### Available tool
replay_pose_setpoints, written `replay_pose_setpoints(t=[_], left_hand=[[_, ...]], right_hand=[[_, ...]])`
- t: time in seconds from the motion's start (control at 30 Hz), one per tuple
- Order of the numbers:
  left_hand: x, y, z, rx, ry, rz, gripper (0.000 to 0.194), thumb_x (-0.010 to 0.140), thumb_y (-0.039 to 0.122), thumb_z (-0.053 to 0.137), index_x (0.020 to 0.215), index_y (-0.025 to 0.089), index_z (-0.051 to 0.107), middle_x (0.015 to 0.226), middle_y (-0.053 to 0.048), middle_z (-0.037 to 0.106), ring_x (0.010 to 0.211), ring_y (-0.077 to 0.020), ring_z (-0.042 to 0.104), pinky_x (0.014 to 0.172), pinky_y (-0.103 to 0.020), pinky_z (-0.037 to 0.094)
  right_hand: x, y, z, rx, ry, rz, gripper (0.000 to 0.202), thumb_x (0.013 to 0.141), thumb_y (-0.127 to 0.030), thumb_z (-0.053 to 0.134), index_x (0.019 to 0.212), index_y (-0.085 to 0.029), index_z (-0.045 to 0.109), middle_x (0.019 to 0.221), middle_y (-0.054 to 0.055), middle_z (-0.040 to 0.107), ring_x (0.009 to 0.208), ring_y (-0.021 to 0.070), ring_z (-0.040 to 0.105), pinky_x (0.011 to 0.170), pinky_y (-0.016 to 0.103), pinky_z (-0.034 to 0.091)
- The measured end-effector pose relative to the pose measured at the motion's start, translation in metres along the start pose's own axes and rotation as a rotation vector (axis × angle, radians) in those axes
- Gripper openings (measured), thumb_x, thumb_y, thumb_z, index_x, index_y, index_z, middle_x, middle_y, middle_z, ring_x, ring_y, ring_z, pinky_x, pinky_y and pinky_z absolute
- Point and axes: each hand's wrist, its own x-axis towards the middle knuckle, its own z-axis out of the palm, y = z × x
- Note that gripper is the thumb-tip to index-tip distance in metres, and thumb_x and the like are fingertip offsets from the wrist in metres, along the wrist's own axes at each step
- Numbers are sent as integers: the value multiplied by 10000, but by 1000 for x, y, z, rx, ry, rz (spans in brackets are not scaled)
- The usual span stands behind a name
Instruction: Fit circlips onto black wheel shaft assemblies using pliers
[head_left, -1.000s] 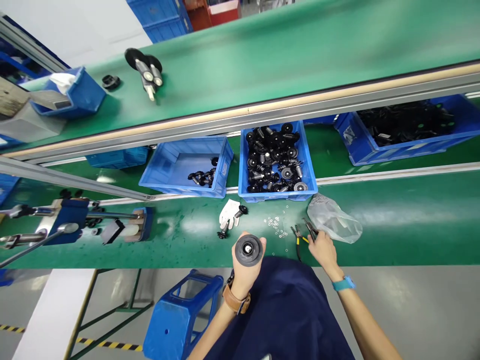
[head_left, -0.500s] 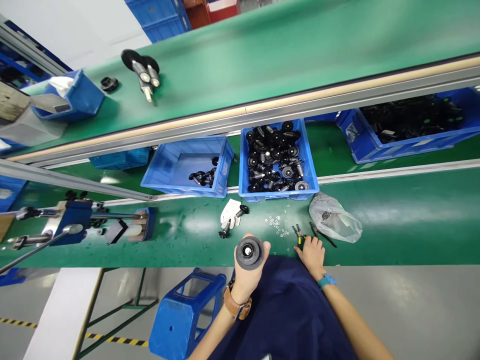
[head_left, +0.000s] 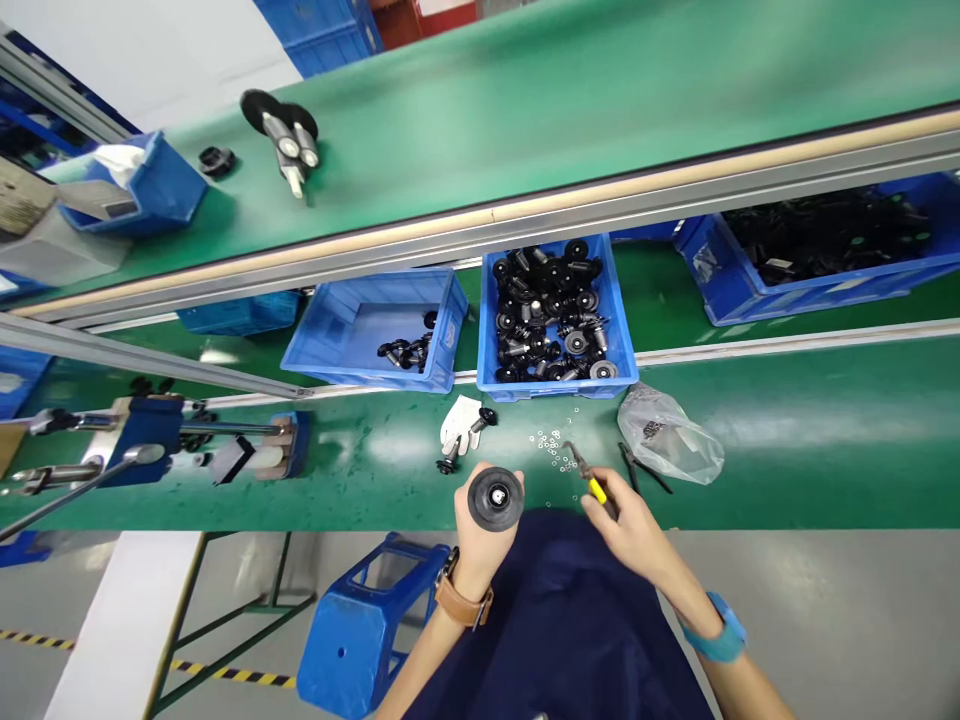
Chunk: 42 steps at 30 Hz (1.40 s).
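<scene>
My left hand is wrapped round a part with a round black flange, its disc facing up with a light metal centre; the rest of it is hidden in the fist. In my right hand is a pair of pliers with yellow on the handles, jaws pointing up and left towards the rings. Small pale rings lie scattered on the green bench beyond. A white glove with two black-and-grey parts lies past my left hand.
A blue bin full of black-and-grey parts stands at the back, beside a blue bin holding several. A clear plastic bag and dark pliers lie at right. A hand press stands left; a blue stool is below.
My right hand has lifted the yellow-handled pliers off the bench and moved them left, turning the jaws towards the rings. My left hand has shifted slightly left with the flanged part.
</scene>
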Motion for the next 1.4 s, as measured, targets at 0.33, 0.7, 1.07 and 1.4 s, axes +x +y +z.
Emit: replay_pose_setpoints(t=[0.33, 0.7, 1.07, 1.4], left_hand=[[0, -4, -6, 134, -10, 146, 235, 905, 219, 690, 735, 206, 529, 610, 55, 597, 520, -93, 536, 575, -204, 463], [-4, -7, -7, 138, -3, 135, 238, 892, 224, 700, 733, 212, 523, 597, 59, 595, 513, -92, 510, 565, -201, 454], [-3, -9, -7, 138, -9, 120, 235, 887, 228, 698, 731, 215, 523, 598, 53, 608, 513, -98, 515, 566, -207, 459], [-4, -10, -6, 117, -23, 131, 231, 892, 227, 699, 746, 216, 520, 601, 67, 583, 520, -91, 505, 566, -198, 449]], right_hand=[[-31, -79, -17, -251, 126, -406, 232, 983, -203, 514, 1214, -188, 499, 1063, 111, 620, 946, 272, 609, 833, 421, 532], [-30, -75, -12, -299, 99, -395, 225, 977, -188, 506, 1202, -177, 510, 1042, 108, 607, 913, 265, 582, 796, 416, 519], [-31, -75, -12, -277, 85, -382, 219, 980, -190, 506, 1199, -188, 507, 1053, 108, 612, 921, 265, 594, 804, 417, 525], [-31, -75, -13, -315, 75, -374, 203, 977, -180, 496, 1180, -185, 506, 1031, 98, 605, 904, 262, 583, 785, 412, 512]])
